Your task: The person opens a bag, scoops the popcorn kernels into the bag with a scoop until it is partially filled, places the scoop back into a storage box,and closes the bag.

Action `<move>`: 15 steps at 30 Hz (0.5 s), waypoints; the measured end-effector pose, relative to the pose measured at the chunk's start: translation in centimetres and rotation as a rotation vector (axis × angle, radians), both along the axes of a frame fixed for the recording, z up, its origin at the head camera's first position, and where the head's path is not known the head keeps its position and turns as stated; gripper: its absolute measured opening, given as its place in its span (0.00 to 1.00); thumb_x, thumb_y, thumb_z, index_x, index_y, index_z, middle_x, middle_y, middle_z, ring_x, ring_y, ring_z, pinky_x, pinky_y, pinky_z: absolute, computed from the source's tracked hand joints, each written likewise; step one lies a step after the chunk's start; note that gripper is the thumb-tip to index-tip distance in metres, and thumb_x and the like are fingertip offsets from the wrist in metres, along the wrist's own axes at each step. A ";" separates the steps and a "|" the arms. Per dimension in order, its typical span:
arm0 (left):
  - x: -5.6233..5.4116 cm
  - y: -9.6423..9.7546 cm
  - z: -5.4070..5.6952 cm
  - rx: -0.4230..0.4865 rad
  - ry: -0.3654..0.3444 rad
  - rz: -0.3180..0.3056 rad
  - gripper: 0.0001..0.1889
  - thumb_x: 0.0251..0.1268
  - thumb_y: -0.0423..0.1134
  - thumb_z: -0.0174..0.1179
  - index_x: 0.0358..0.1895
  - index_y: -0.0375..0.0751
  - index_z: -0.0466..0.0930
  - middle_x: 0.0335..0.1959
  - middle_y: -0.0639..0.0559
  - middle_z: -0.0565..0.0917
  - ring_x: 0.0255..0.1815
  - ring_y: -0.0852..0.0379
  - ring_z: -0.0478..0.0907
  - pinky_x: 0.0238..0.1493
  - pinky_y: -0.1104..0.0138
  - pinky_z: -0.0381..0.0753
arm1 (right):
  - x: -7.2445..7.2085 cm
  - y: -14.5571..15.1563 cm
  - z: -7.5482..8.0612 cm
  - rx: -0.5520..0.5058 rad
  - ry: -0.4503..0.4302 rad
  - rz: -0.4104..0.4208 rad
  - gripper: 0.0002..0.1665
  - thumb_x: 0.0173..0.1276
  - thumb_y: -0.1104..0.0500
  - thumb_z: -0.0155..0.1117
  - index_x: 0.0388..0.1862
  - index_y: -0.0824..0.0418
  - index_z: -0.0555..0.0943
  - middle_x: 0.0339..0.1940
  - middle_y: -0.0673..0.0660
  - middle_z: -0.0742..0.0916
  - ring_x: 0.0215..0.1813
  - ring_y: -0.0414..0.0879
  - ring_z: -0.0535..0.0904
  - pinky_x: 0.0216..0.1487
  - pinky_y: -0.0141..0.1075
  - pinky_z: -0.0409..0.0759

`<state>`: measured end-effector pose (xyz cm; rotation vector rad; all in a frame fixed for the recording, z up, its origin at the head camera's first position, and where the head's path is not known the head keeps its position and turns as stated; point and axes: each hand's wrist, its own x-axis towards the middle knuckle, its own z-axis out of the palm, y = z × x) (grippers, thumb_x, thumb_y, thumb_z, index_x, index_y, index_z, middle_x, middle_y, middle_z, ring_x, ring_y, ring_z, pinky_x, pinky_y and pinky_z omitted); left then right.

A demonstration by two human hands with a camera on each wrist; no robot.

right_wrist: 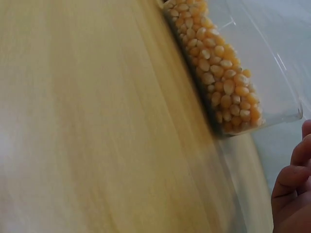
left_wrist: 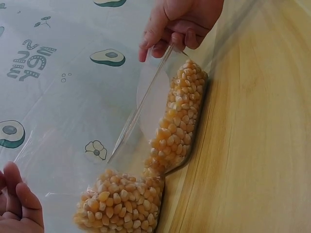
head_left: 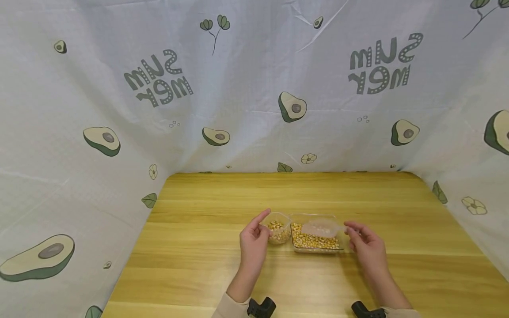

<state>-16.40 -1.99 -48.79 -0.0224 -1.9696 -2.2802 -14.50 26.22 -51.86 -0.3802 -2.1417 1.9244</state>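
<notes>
In the head view, my left hand point(head_left: 254, 240) is at the left side of a clear round cup point(head_left: 279, 232) part-filled with yellow corn kernels. Its index finger reaches to the far rim and its thumb lies along the near side. Right beside the cup is a clear rectangular container point(head_left: 316, 249) with a layer of corn kernels point(left_wrist: 177, 114). My right hand point(head_left: 367, 247), past the container's right end, pinches the handle end of a pale translucent scoop point(head_left: 320, 228). The scoop's broad oval head is over the kernels inside the container.
Both containers stand on a wood-grain table point(head_left: 191, 265). A pale cloth point(head_left: 246, 88) printed with avocados and lettering hangs behind the table and along its sides. Dark wrist cameras point(head_left: 261, 307) sit at both sleeves.
</notes>
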 end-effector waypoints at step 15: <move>-0.1 0.0 0.0 -0.009 -0.020 -0.005 0.24 0.67 0.24 0.51 0.56 0.53 0.85 0.26 0.39 0.76 0.20 0.64 0.67 0.21 0.77 0.63 | 0.2 0.5 -0.3 0.063 -0.015 0.052 0.18 0.74 0.54 0.61 0.56 0.61 0.82 0.31 0.38 0.81 0.26 0.35 0.73 0.26 0.29 0.73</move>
